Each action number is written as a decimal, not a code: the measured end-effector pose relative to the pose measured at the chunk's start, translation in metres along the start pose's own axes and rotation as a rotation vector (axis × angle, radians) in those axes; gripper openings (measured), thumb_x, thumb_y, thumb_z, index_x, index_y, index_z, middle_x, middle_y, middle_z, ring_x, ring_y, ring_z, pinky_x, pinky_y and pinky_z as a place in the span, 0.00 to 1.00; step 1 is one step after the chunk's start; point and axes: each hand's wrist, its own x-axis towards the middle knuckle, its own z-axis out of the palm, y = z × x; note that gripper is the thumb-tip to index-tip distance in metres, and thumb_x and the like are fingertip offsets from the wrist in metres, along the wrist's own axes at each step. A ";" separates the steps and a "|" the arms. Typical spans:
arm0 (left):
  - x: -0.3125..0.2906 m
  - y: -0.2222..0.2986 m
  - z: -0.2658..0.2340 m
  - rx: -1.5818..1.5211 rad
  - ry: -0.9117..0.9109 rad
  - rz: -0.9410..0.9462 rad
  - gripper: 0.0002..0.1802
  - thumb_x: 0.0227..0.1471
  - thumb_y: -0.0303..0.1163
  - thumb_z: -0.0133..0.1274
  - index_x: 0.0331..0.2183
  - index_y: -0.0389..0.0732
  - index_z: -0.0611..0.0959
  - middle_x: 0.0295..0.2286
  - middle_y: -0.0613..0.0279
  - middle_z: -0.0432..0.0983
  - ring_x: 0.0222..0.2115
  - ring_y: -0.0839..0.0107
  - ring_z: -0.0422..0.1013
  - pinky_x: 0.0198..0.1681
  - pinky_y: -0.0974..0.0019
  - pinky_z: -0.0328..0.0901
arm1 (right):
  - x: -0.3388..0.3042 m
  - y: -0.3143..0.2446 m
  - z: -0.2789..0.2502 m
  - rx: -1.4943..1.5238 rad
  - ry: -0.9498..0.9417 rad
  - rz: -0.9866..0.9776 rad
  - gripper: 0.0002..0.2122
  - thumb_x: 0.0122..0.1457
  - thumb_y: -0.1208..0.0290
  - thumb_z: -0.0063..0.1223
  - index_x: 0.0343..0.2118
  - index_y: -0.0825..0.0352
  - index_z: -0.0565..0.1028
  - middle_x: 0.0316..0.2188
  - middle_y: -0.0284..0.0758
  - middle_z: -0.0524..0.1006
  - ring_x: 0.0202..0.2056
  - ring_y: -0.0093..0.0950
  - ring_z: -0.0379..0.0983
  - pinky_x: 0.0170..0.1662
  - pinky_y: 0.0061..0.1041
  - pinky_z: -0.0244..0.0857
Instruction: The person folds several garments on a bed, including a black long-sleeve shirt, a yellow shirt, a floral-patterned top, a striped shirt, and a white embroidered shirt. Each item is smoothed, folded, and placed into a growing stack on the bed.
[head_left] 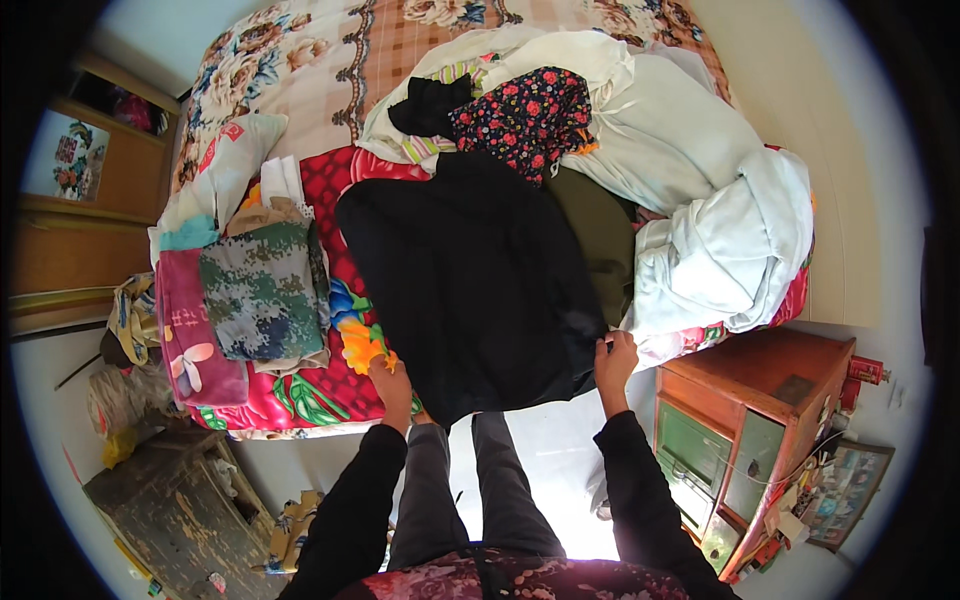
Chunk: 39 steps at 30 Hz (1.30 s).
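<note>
A black garment [480,290] is spread over the near middle of the bed, its lower edge hanging past the mattress edge. My right hand [615,362] pinches its near right corner. At its near left side my left hand [392,388] is closed on the edge, fingers partly hidden. Beneath and to the right lies an olive-green garment [585,222], mostly covered. Just beyond are a dark floral cloth [525,118] and a small crumpled black cloth [430,105].
Folded clothes, with a camouflage piece [262,290] on top, are stacked at left beside a white plastic bag [235,170]. A bunched pale quilt [730,240] lies at right. A reddish wooden cabinet [750,370] stands near right, a worn wooden cabinet [180,500] near left.
</note>
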 end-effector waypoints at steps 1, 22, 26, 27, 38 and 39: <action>-0.009 0.017 0.000 -0.045 -0.005 0.107 0.18 0.45 0.23 0.54 0.41 0.33 0.71 0.33 0.53 0.71 0.34 0.67 0.70 0.38 0.67 0.65 | -0.003 0.001 -0.005 0.058 -0.039 0.028 0.09 0.45 0.76 0.55 0.30 0.67 0.69 0.32 0.39 0.71 0.36 0.43 0.67 0.39 0.39 0.59; -0.106 0.124 0.069 -0.746 -0.857 -0.493 0.34 0.47 0.43 0.60 0.51 0.37 0.66 0.43 0.61 0.68 0.47 0.71 0.63 0.50 0.68 0.58 | -0.052 -0.108 -0.025 0.750 -0.597 -0.156 0.13 0.51 0.76 0.48 0.41 0.69 0.71 0.35 0.45 0.73 0.31 0.45 0.72 0.36 0.34 0.67; -0.084 0.104 0.053 -0.619 -0.757 -0.393 0.27 0.44 0.30 0.59 0.47 0.36 0.71 0.39 0.62 0.72 0.39 0.70 0.69 0.46 0.68 0.62 | -0.055 -0.057 0.026 1.234 -0.835 0.528 0.10 0.52 0.77 0.47 0.38 0.71 0.73 0.36 0.44 0.74 0.34 0.43 0.72 0.39 0.31 0.67; -0.080 0.105 0.049 -0.562 -0.794 -0.390 0.26 0.44 0.29 0.59 0.47 0.36 0.71 0.39 0.61 0.72 0.39 0.70 0.69 0.46 0.68 0.62 | -0.058 -0.029 0.051 0.951 -0.629 0.419 0.12 0.52 0.76 0.49 0.40 0.70 0.72 0.38 0.45 0.73 0.36 0.44 0.71 0.40 0.34 0.67; -0.048 0.245 -0.045 -0.758 -0.760 -0.218 0.23 0.48 0.29 0.57 0.46 0.35 0.71 0.40 0.57 0.73 0.39 0.68 0.71 0.44 0.66 0.66 | -0.053 -0.011 0.071 0.116 -0.619 0.146 0.22 0.48 0.67 0.56 0.46 0.65 0.64 0.29 0.49 0.76 0.35 0.51 0.72 0.36 0.46 0.65; -0.044 0.257 -0.067 -0.790 -0.719 -0.203 0.22 0.50 0.30 0.55 0.47 0.33 0.71 0.40 0.59 0.74 0.39 0.71 0.71 0.44 0.68 0.65 | -0.058 -0.026 0.062 0.144 -0.577 0.105 0.21 0.48 0.68 0.55 0.45 0.66 0.64 0.28 0.50 0.75 0.33 0.51 0.72 0.35 0.46 0.65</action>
